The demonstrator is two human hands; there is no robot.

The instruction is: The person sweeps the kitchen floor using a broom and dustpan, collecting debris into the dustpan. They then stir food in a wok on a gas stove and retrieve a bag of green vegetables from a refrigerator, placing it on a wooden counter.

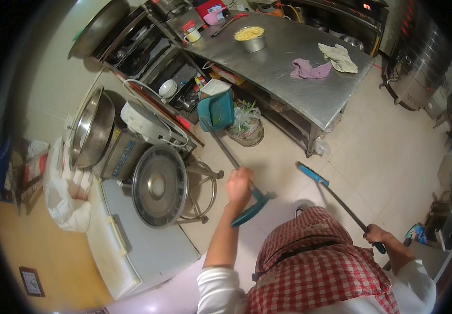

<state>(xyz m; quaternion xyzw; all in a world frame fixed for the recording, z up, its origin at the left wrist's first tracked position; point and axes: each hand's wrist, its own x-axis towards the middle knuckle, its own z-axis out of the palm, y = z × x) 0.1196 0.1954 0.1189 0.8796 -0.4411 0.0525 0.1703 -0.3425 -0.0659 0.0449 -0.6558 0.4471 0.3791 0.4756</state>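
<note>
The apron (320,261) overhangs pale tiles (362,152) by a steel table (288,44), left hand (239,184) clasping dustpan (216,111), right hand (381,236) broom (314,174).

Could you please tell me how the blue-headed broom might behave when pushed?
The broom likely feels stiff: its slim handle looks straight. Its narrow head suggests it is light. Gripped near its end by the right hand, it may twist easily.

A pink cloth (309,70) (crumpled) lies on the steel table (288,46).
</note>
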